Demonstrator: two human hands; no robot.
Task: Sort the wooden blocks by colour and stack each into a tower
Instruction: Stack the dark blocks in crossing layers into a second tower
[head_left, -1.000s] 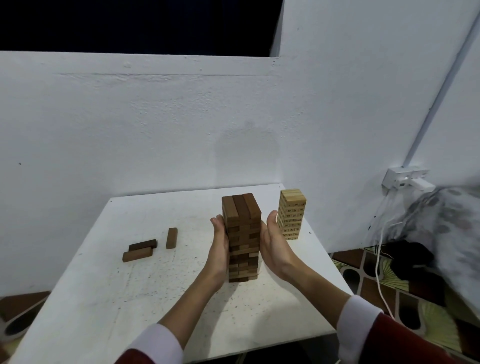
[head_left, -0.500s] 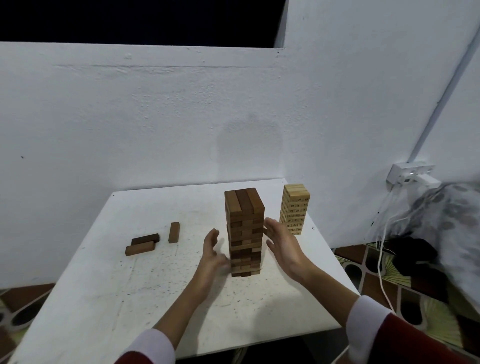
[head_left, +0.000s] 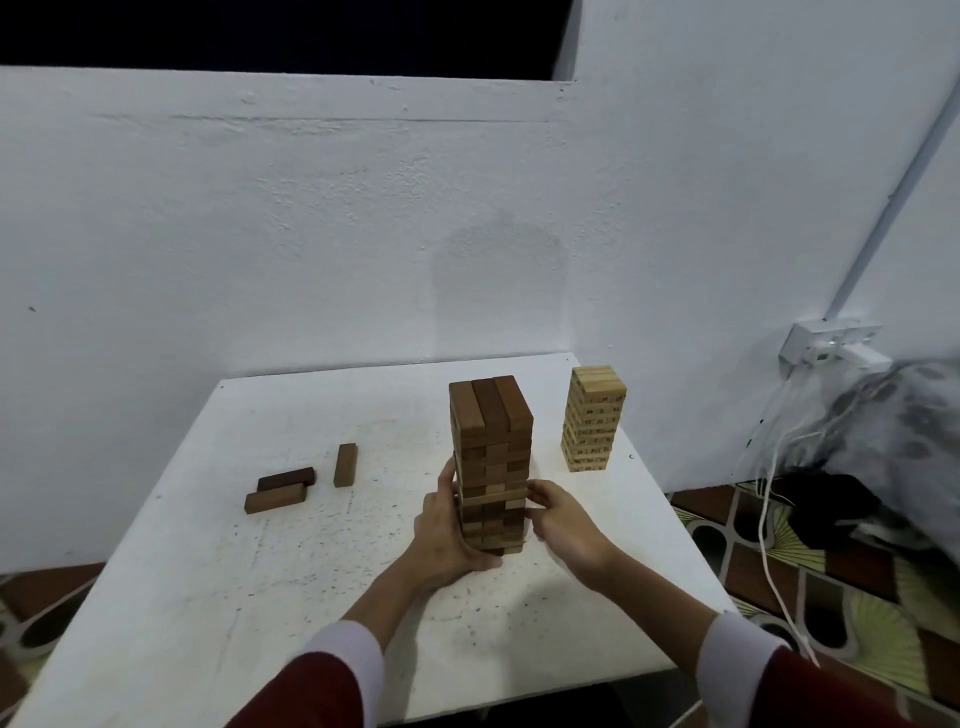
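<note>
A tall tower of brown blocks (head_left: 491, 447) stands mid-table, mixing dark and mid-brown layers. My left hand (head_left: 447, 535) holds its lower left side, fingers running up the side and thumb curled across the front of the base. My right hand (head_left: 558, 519) touches the tower's right face low down with its fingertips. A shorter tower of pale blocks (head_left: 594, 418) stands behind and to the right, apart from both hands. Three loose brown blocks lie at the left: a dark one (head_left: 286, 478), a mid-brown one (head_left: 275, 501) in front of it, and another (head_left: 345, 464) lying lengthwise.
The white table (head_left: 208, 597) stands against a white wall. Its right edge is close to the pale tower. Right of the table are a patterned floor (head_left: 779, 566), white cables (head_left: 769, 519) hanging from a wall socket, and a grey bundle of cloth (head_left: 893, 421).
Both hands pulled off the brown tower, then came back to it lower down. The left hand now cups the base and the right touches the right face. The tower stays upright.
</note>
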